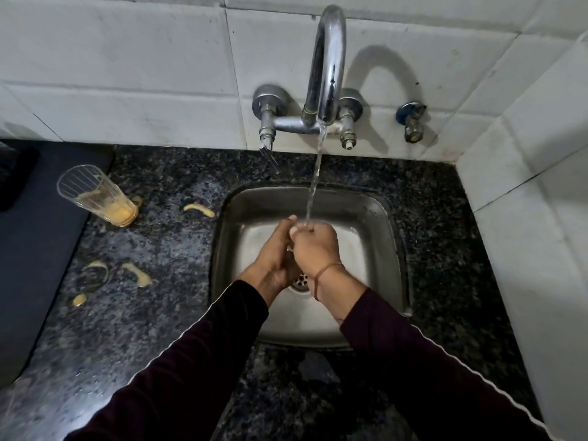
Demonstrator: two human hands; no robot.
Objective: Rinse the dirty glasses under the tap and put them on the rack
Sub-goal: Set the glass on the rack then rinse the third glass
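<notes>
Right now your hands meet over the sink (pixel 375 214) under the tap (pixel 329 58), water (pixel 315 183) running onto them. Your right hand (pixel 315 246) is curled, seemingly round a clear glass (pixel 310 225) whose rim just shows at your knuckles; the view is too poor to be sure. Your left hand (pixel 275 253) lies flat against it, fingers straight. A second, dirty glass (pixel 95 195) stands on the counter (pixel 165 249) well left of the sink, yellow smears (pixel 140 274) near it.
</notes>
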